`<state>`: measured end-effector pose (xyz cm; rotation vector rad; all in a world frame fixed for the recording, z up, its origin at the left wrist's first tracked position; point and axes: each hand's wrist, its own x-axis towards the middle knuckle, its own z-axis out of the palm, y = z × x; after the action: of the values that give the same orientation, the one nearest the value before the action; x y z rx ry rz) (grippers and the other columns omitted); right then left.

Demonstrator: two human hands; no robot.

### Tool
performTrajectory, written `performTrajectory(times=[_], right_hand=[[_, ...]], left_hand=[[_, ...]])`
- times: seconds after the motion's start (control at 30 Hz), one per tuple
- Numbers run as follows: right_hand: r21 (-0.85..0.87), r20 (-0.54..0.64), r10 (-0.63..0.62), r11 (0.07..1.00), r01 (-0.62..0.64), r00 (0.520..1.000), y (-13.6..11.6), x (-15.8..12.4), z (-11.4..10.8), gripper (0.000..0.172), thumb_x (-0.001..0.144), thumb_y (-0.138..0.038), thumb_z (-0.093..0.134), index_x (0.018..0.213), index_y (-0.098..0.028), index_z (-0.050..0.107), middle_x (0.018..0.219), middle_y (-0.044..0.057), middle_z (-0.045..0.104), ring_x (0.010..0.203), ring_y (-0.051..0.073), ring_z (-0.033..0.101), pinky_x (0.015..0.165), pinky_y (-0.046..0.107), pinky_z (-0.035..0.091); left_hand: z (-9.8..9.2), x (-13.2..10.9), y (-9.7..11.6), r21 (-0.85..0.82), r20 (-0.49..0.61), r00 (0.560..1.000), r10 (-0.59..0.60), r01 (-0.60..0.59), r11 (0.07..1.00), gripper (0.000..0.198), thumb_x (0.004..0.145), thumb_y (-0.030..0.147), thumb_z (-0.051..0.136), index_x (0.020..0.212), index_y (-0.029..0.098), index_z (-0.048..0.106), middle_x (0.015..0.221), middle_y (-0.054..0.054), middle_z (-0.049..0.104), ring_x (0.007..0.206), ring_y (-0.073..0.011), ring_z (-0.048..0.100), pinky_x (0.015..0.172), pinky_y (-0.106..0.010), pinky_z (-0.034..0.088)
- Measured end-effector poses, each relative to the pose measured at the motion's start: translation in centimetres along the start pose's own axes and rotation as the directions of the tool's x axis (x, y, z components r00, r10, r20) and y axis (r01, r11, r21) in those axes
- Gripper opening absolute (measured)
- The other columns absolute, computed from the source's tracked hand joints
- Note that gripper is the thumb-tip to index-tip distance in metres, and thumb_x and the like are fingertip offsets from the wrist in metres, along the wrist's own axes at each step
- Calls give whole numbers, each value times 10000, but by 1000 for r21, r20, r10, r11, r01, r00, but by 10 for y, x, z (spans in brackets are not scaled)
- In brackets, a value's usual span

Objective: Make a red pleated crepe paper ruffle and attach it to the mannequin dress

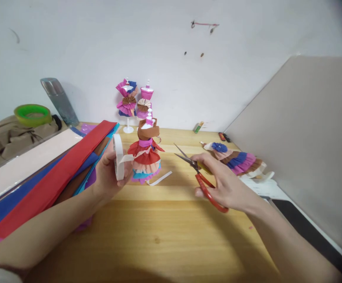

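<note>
The left hand grips a white tape roll; the right hand holds red-handled scissors, blades parted.

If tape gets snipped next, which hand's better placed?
Right, probably: the right hand holds the scissors, blades parted; the left hand is occupied gripping the tape roll, its loose end sticking out.

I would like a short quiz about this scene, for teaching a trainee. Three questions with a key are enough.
1. What tool does the right grip hold?
2. True or false: in the picture, the grey flask stands to the right of the front dress form.
3. Which colour is the uppermost skirt layer on that form? a) green b) red c) black

Key: 1. Scissors. 2. False; it stands to the left. 3. b
</note>
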<state>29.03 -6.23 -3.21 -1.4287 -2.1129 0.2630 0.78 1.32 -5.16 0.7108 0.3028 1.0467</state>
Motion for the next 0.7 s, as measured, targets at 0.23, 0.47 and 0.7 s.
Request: performTrajectory(times=[0.23, 0.47, 0.7], right_hand=[[-626, -98, -402, 736, 258, 911, -4, 36, 0, 241, 851, -305, 613, 1057, -203, 687, 782, 49, 571, 605, 149, 470, 504, 266, 227], [-734, 27, -514, 572, 366, 857, 0, 66, 2, 281, 906, -201, 507, 1138, -230, 663, 795, 55, 567, 636, 145, 437, 546, 274, 234], [-750, 26, -632, 500, 433, 775, 16, 88, 8, 219, 946, -242, 494, 1100, -235, 649, 751, 32, 517, 635, 140, 380, 553, 278, 223]], left_hand=[[-1, 0, -2, -1, 3, 1000, -21, 21, 1000, 348, 854, 170, 402, 538, 139, 544, 411, -31, 526, 238, -116, 462, 267, -176, 349], [-1, -3, -4, 7, 18, 999, -37, 36, 999, 385, 872, 200, 395, 500, 156, 485, 404, -36, 527, 240, -126, 461, 260, -183, 335], [-3, -2, -6, 18, 15, 997, -72, 72, 997, 341, 840, 230, 442, 505, 166, 446, 396, -20, 515, 234, -126, 452, 254, -185, 332]])
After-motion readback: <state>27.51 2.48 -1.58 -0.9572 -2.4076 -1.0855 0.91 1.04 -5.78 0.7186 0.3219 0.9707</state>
